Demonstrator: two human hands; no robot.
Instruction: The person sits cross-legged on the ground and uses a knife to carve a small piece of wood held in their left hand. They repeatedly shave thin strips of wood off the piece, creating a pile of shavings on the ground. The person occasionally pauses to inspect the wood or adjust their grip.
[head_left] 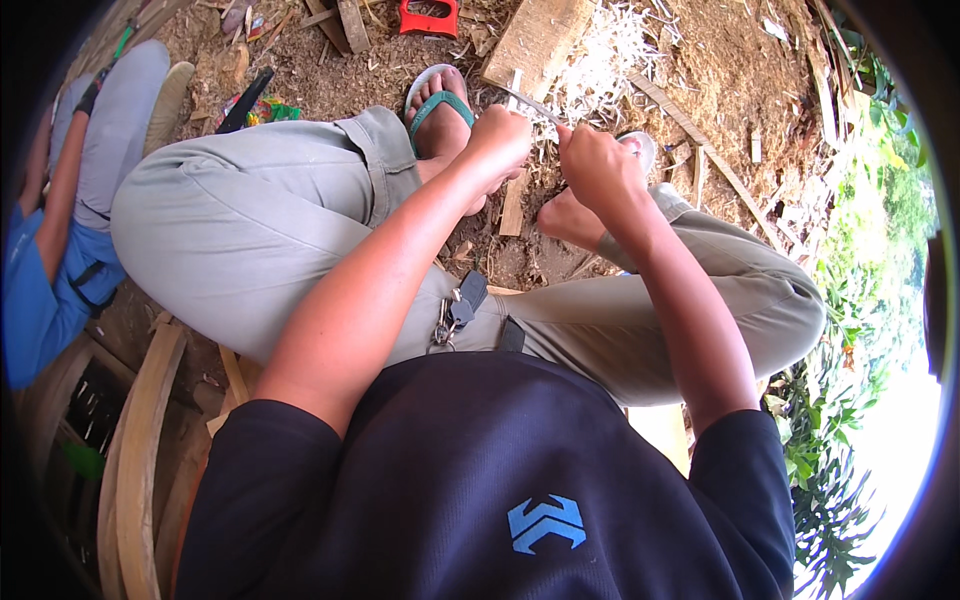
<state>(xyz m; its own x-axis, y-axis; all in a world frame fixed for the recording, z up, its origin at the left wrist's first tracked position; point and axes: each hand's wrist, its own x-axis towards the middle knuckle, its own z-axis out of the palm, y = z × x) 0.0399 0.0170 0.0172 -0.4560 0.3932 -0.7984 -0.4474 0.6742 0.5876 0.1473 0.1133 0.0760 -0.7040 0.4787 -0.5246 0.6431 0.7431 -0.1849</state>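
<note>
Both my hands are in front of me, between my bent knees and above the shaving-strewn ground. My left hand (502, 140) is closed around a thin, pale wooden strip (515, 80), whose end sticks up past the fist. In my right hand (602, 168) is a knife, its handle hidden by the fingers. The narrow knife blade (532, 104) slants up and left from that fist and crosses the strip just beyond my left hand. Whether the edge bites into the wood is too small to tell.
A thick wooden plank (545, 38) lies ahead beside a heap of pale shavings (610, 55). A red tool handle (429, 17) is at the far edge. My sandalled left foot (440, 115) is near the left hand. Another person (75, 200) sits at left; leafy plants (850, 400) stand at right.
</note>
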